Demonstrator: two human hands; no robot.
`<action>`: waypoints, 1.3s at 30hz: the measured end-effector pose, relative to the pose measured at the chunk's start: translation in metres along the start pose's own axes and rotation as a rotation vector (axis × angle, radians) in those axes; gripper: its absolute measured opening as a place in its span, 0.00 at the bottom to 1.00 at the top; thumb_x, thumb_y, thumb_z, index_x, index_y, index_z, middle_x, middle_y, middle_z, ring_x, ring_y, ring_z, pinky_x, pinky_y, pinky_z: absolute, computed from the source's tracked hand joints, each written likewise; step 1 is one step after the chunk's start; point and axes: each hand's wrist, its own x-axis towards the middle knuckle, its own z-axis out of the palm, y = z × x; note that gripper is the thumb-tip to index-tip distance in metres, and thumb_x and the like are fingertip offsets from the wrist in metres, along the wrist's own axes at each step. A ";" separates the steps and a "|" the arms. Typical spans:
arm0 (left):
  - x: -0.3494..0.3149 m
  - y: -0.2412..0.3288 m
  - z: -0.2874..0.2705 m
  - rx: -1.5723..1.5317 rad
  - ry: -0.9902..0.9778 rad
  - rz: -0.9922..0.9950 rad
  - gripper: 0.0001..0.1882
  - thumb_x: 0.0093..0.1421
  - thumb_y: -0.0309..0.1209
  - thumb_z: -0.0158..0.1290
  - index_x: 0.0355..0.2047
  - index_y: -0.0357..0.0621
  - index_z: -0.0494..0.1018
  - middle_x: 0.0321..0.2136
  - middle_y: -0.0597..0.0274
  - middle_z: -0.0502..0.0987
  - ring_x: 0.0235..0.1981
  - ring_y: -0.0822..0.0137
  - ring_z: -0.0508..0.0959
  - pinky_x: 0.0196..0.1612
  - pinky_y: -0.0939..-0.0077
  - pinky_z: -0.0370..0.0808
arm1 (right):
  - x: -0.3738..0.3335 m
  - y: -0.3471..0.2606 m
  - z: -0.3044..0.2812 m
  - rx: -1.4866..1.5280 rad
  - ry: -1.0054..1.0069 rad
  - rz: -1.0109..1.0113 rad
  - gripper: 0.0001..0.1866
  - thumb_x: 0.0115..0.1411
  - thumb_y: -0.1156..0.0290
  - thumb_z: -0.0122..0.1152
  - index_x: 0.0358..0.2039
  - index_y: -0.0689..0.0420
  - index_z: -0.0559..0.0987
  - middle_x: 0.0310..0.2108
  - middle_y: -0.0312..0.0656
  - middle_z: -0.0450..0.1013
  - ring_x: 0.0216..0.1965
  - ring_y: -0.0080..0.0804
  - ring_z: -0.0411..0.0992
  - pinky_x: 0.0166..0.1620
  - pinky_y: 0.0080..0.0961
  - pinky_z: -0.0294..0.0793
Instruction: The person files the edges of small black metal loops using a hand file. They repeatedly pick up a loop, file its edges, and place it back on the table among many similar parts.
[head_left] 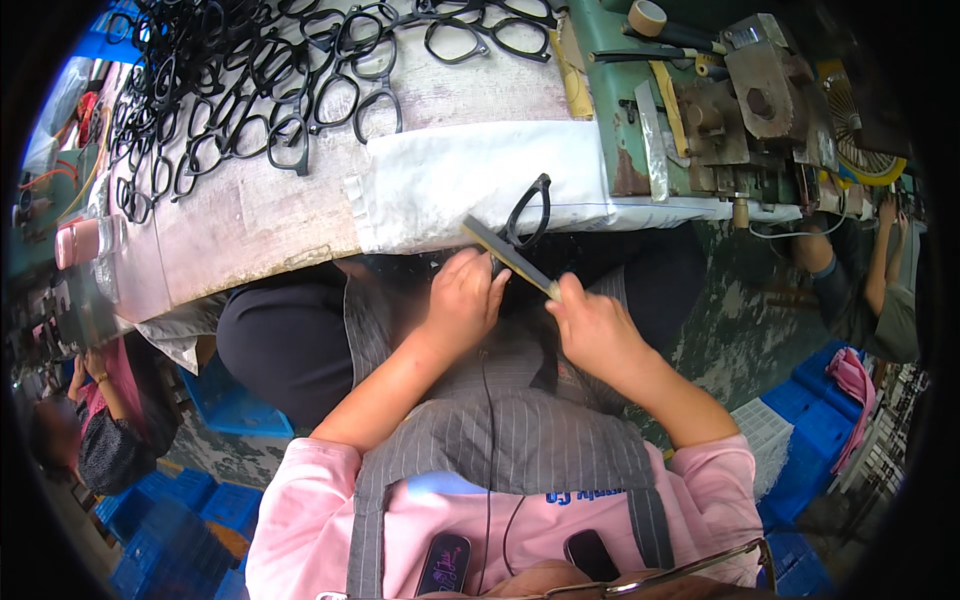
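Note:
My left hand [462,305] is closed on a black eyeglass frame [544,187] just past the table's near edge. One rim of that frame sticks up beyond the fingers, while the rest is hidden by the hand and the tool. In my right hand [598,328], the near end of a flat grey file [510,257] with pale edges is gripped. The file slants up and left, crossing over the frame close to my left fingertips. A white cloth [480,175] lies on the table directly beyond both hands.
Many black eyeglass frames [290,140] are heaped across the far left of the worn table [235,220]. At right stands a metal vise-like fixture [760,95], with a tape roll [647,17] behind it. Blue crates [810,420] stand at right; other people work at both sides.

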 end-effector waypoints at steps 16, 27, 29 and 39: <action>-0.008 -0.006 0.003 -0.011 0.010 -0.036 0.13 0.60 0.23 0.51 0.42 0.26 0.68 0.34 0.42 0.74 0.37 0.43 0.75 0.42 0.60 0.74 | 0.013 0.010 0.003 0.001 0.002 -0.057 0.11 0.62 0.67 0.53 0.33 0.61 0.65 0.19 0.55 0.73 0.24 0.58 0.73 0.26 0.49 0.73; -0.014 -0.013 0.009 -0.011 0.056 -0.014 0.12 0.60 0.23 0.51 0.43 0.27 0.67 0.34 0.41 0.74 0.36 0.42 0.76 0.41 0.59 0.74 | 0.023 0.021 0.003 0.065 0.057 -0.165 0.11 0.62 0.66 0.52 0.32 0.60 0.64 0.19 0.57 0.72 0.25 0.59 0.73 0.27 0.50 0.72; -0.014 -0.014 0.009 0.004 0.071 -0.001 0.13 0.60 0.23 0.51 0.43 0.27 0.67 0.34 0.41 0.74 0.36 0.42 0.76 0.41 0.59 0.74 | 0.019 0.023 0.000 0.049 -0.050 -0.090 0.11 0.62 0.67 0.53 0.32 0.60 0.64 0.19 0.57 0.72 0.25 0.59 0.73 0.27 0.51 0.72; -0.013 -0.014 0.007 -0.003 0.047 -0.009 0.14 0.62 0.26 0.50 0.44 0.27 0.69 0.36 0.42 0.75 0.38 0.43 0.76 0.43 0.60 0.74 | 0.027 0.026 0.004 0.041 -0.001 -0.129 0.11 0.61 0.68 0.54 0.34 0.60 0.64 0.22 0.54 0.73 0.26 0.58 0.73 0.27 0.47 0.73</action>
